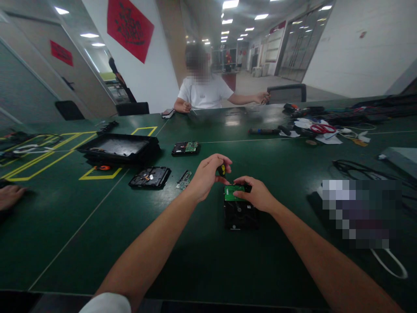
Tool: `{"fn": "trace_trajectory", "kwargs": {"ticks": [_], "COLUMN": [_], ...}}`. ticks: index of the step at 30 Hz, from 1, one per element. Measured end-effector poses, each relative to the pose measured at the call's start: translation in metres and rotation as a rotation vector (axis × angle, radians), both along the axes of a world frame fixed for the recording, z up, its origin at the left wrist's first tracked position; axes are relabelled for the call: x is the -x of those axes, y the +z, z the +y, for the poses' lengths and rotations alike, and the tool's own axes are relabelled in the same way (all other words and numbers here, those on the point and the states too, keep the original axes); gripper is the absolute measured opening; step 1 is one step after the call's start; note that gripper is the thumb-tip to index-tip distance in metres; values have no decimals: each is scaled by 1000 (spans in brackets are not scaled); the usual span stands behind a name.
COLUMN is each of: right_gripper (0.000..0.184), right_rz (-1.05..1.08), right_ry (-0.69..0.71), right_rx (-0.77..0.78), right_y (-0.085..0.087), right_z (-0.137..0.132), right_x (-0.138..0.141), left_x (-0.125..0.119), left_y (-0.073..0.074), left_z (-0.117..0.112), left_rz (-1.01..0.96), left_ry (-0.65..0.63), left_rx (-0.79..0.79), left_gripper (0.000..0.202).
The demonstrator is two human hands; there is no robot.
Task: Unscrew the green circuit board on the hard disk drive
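Note:
A black hard drive (240,215) lies on the green table (202,256) with its green circuit board (232,192) facing up at the far end. My left hand (208,174) is closed round a small screwdriver (222,169) with a black and yellow handle, held just above the board's far edge. My right hand (256,193) rests on the drive's far right corner, fingers curled over the board and pressing it.
Another opened drive (150,177), a loose circuit board (184,179), a further drive (185,148) and a black tray (119,148) lie to the left. A person in white sits across the table. Someone's hand (9,195) rests at the left edge. Cables and red scissors (322,128) clutter the right.

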State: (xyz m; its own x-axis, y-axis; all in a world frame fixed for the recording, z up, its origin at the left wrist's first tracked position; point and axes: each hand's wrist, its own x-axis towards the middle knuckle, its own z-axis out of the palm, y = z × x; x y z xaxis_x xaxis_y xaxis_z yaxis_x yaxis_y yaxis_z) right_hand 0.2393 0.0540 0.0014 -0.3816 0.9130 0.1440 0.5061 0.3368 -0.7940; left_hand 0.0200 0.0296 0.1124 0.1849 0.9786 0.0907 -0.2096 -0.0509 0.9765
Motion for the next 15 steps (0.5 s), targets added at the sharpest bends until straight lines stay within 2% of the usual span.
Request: {"fn": "trace_trajectory", "kwargs": {"ticks": [5, 11, 15], "right_gripper": [37, 41, 40], "right_rz": [-15, 0, 12], "right_ry": [-5, 6, 7], "right_rx": [-6, 10, 20], "right_y": [1, -1, 0], "right_z": [0, 0, -1], "right_x": [0, 0, 0], "left_x": [-2, 0, 2], "left_y": [-3, 1, 8], "left_z": [0, -1, -3], "left_rz": [-53, 98, 132], "left_ry": [24, 62, 30], "left_rx": [31, -32, 26], "left_gripper": [13, 22, 20]}}
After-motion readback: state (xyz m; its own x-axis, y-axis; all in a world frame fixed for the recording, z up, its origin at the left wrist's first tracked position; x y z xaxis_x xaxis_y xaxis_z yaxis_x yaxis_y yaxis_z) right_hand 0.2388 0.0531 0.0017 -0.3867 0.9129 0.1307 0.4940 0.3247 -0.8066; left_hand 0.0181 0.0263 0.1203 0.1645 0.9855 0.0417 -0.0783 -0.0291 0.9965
